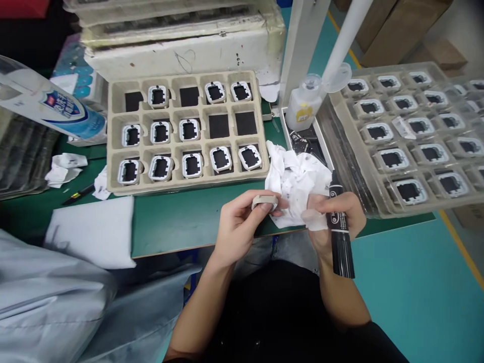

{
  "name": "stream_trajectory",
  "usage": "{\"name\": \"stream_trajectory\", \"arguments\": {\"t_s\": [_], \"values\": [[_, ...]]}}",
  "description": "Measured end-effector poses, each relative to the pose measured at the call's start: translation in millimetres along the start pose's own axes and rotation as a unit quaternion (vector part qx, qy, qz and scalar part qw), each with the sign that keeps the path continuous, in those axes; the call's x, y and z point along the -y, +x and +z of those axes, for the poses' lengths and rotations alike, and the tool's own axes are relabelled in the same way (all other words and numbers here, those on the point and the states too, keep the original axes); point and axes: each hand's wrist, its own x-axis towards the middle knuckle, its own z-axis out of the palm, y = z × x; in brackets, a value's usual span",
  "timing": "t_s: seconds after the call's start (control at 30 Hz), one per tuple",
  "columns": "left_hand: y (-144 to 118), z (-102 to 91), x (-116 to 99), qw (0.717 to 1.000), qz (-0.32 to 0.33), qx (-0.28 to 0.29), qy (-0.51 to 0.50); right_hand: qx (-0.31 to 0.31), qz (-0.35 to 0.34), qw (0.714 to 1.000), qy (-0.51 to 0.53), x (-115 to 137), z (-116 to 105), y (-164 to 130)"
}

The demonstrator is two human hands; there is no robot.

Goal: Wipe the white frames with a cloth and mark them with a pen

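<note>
Green bench top (181,217) ran across the view, teal floor below on the right. Nearest, the left hand (238,224) pinched a small pale frame (264,202) between thumb and fingertips, edge-on, long axis lying left to right. Right hand (336,217) was closed on a crumpled white cloth (295,184) touching the frame, with a black marker (340,232) clamped against the palm, standing near upright, lower end pointing down toward the lap. Beyond, a cardboard tray (113,151) held white frames in most pockets. A small bottle (304,106) stood just right of it. Clear plastic tray (412,206) of similar frames lay far right.
</note>
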Motion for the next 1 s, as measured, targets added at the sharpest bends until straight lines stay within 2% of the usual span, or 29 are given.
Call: {"name": "stream_trajectory", "arguments": {"t_s": [0.2, 0.37, 0.43, 0.6, 0.8, 1.0], "values": [[1, -6.7, 0, 0.999, 0.023, 0.025, 0.002, 0.035, -0.044, 0.995, -0.077, 13, 9, 3], [1, -6.6, -2, 0.999, 0.014, 0.010, 0.049, 0.076, -0.005, 0.989, -0.127, 26, 15, 4], [1, -3.2, -4, 0.998, -0.003, -0.007, 0.059, 0.071, 0.002, 0.988, -0.135, 29, 17, 5], [1, 4.0, -8, 0.999, -0.008, -0.017, 0.049, 0.037, -0.003, 0.988, -0.149, 23, 16, 6], [-3, -1.2, -8, 0.993, 0.032, 0.016, 0.110, 0.099, 0.002, 0.983, -0.157, 15, 12, 5], [-5, -2.0, -6, 0.980, 0.057, -0.003, 0.189, 0.127, -0.002, 0.976, -0.175, 19, 11, 10]]}}
